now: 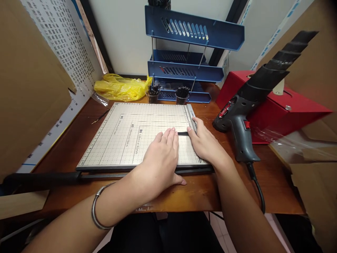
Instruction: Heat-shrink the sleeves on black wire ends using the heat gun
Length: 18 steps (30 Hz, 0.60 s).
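The head camera looks down at a brown wooden desk (205, 191). A flat paper cutter board (126, 140) lies on it. The board is pale, with a grid of thin lines and paper sizes printed on it. Its long black handle (39, 181) sticks out to the left along the near edge.

The left hand (160, 158) lies flat on the board, palm down, fingers close together. It presses on one end of a thin black strip (183, 133). The right hand (206, 142) rests by the metal ruler edge (191, 117) on the right side of the board. Its fingertips touch the other end of the strip. The strip lies between the two hands, on the board near the ruler. I cannot tell if the right fingers pinch it or just press it. A silver bangle (97, 207) sits on the left wrist.

A black heat gun (242, 130) with a red switch lies just to the right, and its cord hangs off the desk. Behind it is a red box (273, 109). At the back stands a blue plastic tray rack (189, 49) with three levels. Two small cups of black bits (167, 95) stand in front of it. A crumpled yellow plastic bag (121, 87) lies at the back left. Brown cardboard (28, 88) leans at both sides.
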Each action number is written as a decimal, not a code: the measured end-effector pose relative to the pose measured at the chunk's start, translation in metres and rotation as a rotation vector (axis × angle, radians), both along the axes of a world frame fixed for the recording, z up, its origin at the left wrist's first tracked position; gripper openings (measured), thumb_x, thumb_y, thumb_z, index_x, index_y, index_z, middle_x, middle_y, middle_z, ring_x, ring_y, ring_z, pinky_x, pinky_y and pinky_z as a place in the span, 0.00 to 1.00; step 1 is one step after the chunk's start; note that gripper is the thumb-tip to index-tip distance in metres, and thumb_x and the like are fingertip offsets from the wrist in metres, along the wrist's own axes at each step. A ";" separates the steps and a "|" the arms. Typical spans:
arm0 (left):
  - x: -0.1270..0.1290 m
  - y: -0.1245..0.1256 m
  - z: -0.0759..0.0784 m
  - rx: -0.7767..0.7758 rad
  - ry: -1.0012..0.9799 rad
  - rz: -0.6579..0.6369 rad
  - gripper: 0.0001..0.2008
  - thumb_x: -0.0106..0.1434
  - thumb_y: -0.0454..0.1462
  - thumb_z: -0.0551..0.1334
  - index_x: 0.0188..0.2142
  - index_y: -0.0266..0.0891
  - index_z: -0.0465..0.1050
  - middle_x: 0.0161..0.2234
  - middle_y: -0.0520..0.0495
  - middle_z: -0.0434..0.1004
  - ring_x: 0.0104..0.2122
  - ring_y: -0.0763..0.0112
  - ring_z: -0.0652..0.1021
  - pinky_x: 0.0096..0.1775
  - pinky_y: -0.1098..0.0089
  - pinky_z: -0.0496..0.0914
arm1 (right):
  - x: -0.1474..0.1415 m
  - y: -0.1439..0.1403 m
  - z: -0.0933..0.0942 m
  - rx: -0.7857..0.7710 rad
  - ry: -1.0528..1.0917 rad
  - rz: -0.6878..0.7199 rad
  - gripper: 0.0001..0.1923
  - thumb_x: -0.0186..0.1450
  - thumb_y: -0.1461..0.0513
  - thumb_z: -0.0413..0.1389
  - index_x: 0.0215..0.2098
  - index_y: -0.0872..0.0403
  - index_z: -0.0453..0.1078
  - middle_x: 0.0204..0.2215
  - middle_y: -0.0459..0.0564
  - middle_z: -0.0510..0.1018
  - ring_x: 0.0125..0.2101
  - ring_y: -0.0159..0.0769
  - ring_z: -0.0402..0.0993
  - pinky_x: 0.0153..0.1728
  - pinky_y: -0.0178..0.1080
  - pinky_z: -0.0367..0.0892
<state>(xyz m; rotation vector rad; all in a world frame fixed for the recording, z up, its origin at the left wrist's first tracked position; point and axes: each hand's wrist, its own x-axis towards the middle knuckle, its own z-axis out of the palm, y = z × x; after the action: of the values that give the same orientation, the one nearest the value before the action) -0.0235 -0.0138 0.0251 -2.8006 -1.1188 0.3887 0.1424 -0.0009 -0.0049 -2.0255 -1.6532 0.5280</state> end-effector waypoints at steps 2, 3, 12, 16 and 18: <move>0.000 0.000 0.000 -0.006 0.013 0.003 0.68 0.55 0.67 0.64 0.71 0.12 0.42 0.71 0.17 0.37 0.72 0.38 0.49 0.70 0.49 0.52 | 0.001 0.000 0.000 0.006 0.002 -0.016 0.29 0.74 0.54 0.39 0.69 0.59 0.53 0.63 0.70 0.69 0.60 0.63 0.70 0.58 0.62 0.64; 0.001 0.001 0.000 -0.012 0.025 0.002 0.68 0.55 0.67 0.64 0.71 0.12 0.41 0.71 0.17 0.36 0.72 0.38 0.48 0.70 0.49 0.51 | 0.001 -0.001 0.001 0.008 0.003 -0.022 0.29 0.74 0.55 0.39 0.69 0.59 0.53 0.62 0.70 0.70 0.60 0.64 0.71 0.57 0.62 0.64; 0.002 0.003 0.001 -0.030 0.083 -0.004 0.68 0.57 0.68 0.61 0.71 0.12 0.36 0.72 0.18 0.32 0.73 0.38 0.45 0.71 0.49 0.49 | -0.001 -0.004 0.006 -0.031 0.013 -0.053 0.34 0.73 0.47 0.44 0.71 0.55 0.52 0.64 0.68 0.69 0.61 0.67 0.69 0.58 0.63 0.62; 0.002 0.001 0.001 -0.032 0.083 -0.004 0.68 0.57 0.67 0.62 0.71 0.11 0.36 0.72 0.18 0.32 0.73 0.37 0.46 0.71 0.49 0.49 | -0.001 -0.003 0.002 -0.024 0.016 -0.025 0.32 0.74 0.51 0.41 0.71 0.56 0.50 0.63 0.70 0.70 0.61 0.64 0.70 0.57 0.62 0.64; 0.001 0.001 0.001 -0.037 0.082 0.001 0.68 0.57 0.67 0.62 0.71 0.11 0.36 0.72 0.18 0.32 0.73 0.38 0.46 0.71 0.49 0.49 | -0.001 -0.003 0.001 -0.019 0.016 -0.013 0.31 0.74 0.52 0.40 0.71 0.57 0.50 0.62 0.70 0.71 0.60 0.62 0.71 0.57 0.61 0.65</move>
<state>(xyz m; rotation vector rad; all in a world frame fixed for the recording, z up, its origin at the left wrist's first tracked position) -0.0222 -0.0125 0.0261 -2.7871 -1.1066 0.5246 0.1413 -0.0036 -0.0036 -2.0394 -1.6302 0.5557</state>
